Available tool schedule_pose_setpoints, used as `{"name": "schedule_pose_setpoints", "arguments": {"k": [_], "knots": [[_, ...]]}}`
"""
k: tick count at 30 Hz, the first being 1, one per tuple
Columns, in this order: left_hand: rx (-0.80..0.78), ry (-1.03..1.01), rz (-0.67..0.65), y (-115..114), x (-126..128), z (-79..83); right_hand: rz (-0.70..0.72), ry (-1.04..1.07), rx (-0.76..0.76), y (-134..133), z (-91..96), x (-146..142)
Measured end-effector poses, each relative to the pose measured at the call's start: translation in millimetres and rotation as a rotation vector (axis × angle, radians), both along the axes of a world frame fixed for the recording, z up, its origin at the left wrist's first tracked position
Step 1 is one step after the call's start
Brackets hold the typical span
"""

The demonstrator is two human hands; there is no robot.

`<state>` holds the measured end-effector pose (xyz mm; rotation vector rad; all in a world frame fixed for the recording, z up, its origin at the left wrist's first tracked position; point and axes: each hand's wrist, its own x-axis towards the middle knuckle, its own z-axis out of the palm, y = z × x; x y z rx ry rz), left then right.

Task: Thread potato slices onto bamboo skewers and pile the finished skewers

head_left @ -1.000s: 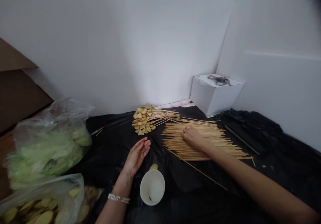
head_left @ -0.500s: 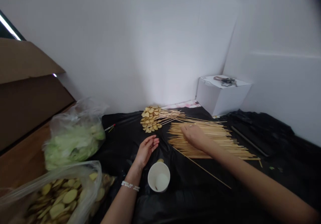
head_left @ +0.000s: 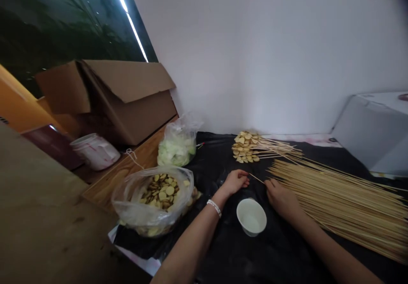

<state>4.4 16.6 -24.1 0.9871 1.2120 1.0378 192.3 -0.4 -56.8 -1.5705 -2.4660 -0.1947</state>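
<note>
A thin bamboo skewer (head_left: 256,178) spans the gap between my two hands. My right hand (head_left: 282,199) is closed around its near end, the fingers pinched together. My left hand (head_left: 235,182) has its fingers curled in, with the fingertips at the skewer's far tip. Just below the hands stands a white paper cup (head_left: 251,216), its inside pale. To the right lies a wide spread of loose bamboo skewers (head_left: 344,203). Behind my hands rests a pile of skewered potato slices (head_left: 246,147), their sticks pointing right.
Left of my hands sits an open plastic bag of potato slices (head_left: 164,192). Behind it is a bag of pale green vegetable pieces (head_left: 175,150). A cardboard box (head_left: 140,114), a white tub (head_left: 95,151) and a white box (head_left: 372,131) stand around the black plastic sheet (head_left: 236,258).
My view has turned left. My right hand has come away from the loose skewers with one skewer, toward my left hand. The left fingers have curled in to its tip.
</note>
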Motion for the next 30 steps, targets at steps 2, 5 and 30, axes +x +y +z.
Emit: {"name": "schedule_pose_setpoints", "arguments": {"k": [2,5,30], "knots": [[0.034,0.023,-0.048,-15.8,-6.7,18.0,0.012,0.007,0.02,-0.4,-1.3,0.8],[0.081,-0.04,-0.163,-51.4,-32.8,66.5,0.013,0.02,0.049,-1.7,-0.9,1.3],[-0.105,1.598,-0.212,-156.5,-235.4,103.3,0.041,0.016,0.065,1.9,-10.8,6.7]]}}
